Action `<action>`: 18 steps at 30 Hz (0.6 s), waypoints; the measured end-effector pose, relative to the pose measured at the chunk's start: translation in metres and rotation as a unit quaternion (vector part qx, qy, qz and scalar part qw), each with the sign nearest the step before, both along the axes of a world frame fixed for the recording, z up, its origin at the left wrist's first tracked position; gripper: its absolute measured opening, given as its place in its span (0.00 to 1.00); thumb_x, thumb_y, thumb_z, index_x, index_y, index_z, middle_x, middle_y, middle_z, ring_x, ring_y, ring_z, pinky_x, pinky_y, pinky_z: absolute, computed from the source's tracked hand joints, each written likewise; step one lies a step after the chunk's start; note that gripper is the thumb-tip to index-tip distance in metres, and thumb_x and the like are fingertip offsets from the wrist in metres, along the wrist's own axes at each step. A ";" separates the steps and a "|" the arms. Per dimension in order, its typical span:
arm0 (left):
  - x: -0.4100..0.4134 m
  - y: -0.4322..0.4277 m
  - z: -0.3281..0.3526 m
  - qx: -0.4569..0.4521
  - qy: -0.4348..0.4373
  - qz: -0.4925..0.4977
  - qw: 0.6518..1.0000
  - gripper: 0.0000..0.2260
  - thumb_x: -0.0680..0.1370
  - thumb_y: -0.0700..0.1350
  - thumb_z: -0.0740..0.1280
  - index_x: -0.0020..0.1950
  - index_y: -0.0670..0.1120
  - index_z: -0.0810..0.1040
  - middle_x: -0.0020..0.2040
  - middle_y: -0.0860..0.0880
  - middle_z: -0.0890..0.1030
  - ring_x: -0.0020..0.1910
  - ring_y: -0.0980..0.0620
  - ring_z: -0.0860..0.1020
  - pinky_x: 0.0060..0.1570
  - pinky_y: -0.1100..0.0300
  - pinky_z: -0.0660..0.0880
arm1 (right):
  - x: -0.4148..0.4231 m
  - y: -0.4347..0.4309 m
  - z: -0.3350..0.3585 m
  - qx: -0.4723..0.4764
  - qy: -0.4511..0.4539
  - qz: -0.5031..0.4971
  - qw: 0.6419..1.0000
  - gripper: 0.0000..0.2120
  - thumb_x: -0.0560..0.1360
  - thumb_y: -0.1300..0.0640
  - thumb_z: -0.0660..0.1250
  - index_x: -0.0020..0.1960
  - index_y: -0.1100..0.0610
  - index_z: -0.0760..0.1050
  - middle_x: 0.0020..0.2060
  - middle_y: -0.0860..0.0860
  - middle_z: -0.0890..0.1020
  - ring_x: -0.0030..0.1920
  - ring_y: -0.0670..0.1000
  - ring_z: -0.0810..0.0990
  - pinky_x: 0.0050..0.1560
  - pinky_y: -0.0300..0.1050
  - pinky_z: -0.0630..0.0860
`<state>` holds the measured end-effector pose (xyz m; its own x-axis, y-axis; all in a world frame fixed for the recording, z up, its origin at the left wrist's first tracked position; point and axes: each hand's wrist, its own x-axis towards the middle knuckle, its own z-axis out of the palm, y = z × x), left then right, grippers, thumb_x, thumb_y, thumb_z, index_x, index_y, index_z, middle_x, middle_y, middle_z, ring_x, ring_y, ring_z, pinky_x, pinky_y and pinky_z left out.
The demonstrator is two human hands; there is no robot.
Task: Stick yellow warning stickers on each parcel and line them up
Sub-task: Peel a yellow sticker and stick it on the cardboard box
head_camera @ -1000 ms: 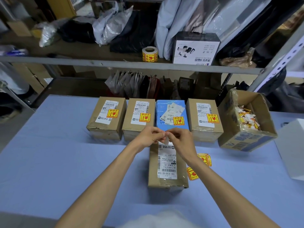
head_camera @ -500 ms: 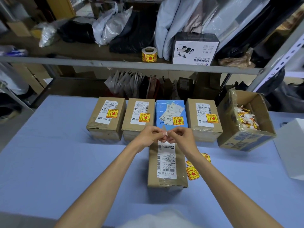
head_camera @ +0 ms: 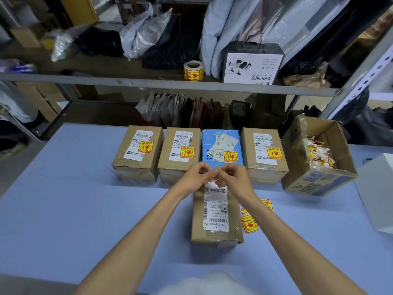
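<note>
This is looking like a parcel-packing stockroom. Taped parcels are sitting in a row at twelve o'clock on a blue work table, each carrying a barcoded shipping label. Beyond them, metal shelving is holding poly mailer bags, a roll of yellow stickers and a barcode scanner box. At two o'clock an open carton is holding a heap of sticker scraps.

A blue bench carries an open cardboard box of crumpled paper scraps at the far right, with a white box near it. Beyond, a metal shelf holds a white carton and plastic bags.
</note>
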<state>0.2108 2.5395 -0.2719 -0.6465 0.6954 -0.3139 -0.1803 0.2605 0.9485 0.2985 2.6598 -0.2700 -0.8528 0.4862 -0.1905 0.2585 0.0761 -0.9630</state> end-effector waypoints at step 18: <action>-0.010 0.011 0.000 -0.032 0.094 0.061 0.993 0.09 0.76 0.46 0.69 0.42 0.42 0.73 0.38 0.46 0.80 0.38 0.50 0.79 0.42 0.58 0.79 | 0.005 -0.003 0.004 -0.144 0.019 -0.007 0.989 0.17 0.80 0.55 0.61 0.42 0.68 0.78 0.34 0.63 0.82 0.33 0.57 0.82 0.39 0.49 0.81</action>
